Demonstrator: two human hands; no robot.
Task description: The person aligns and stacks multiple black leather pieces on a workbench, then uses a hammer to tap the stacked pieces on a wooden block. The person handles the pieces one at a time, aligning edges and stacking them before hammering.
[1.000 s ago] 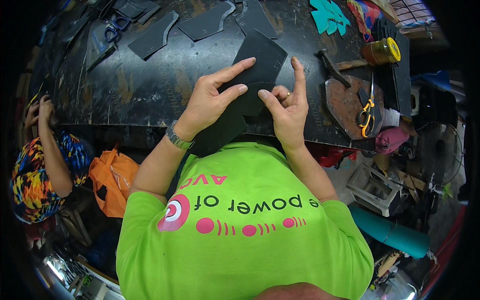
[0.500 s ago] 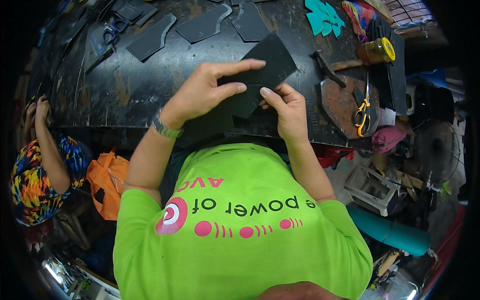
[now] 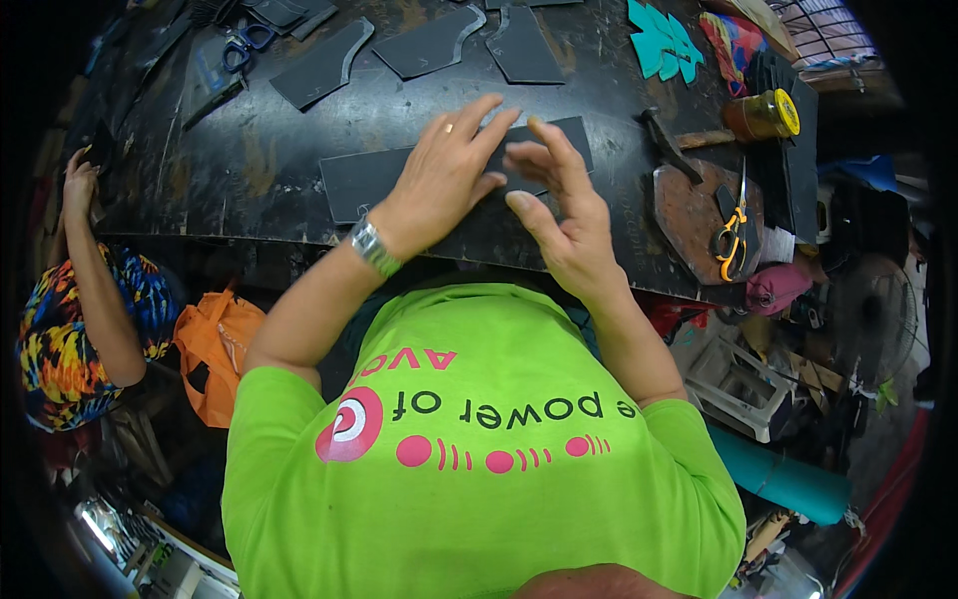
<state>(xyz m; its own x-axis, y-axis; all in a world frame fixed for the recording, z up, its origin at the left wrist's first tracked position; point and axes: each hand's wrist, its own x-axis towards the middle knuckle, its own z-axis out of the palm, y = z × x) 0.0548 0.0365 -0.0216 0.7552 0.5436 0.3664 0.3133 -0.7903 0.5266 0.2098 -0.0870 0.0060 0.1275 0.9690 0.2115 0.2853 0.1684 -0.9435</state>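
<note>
A long flat black sheet piece [image 3: 361, 182] lies across the near part of the dark worktable, its middle hidden under my hands. My left hand [image 3: 439, 172], wearing a ring and a metal watch, rests over the piece with fingers stretched out. Over its right part, my right hand [image 3: 567, 210] is held with thumb and fingers apart and nothing between them; its fingertips are slightly blurred. Farther back lie flat black cut pieces with pale curved edges, one at left [image 3: 324, 65], one in the middle [image 3: 429, 48] and one at right [image 3: 524, 50].
On the right, orange-handled scissors [image 3: 731, 238] lie on a brown slab [image 3: 684, 210], beside a hammer [image 3: 704, 138] and a yellow-lidded jar [image 3: 750, 118]. Teal cut pieces [image 3: 664, 42] lie behind. Blue-handled scissors [image 3: 237, 55] are at far left. Another person's arm [image 3: 105, 304] reaches the table's left edge.
The black piece, held raised and folded or overlapped between both hands before, now lies spread on the table. Both hands have let go of their pinch and opened.
</note>
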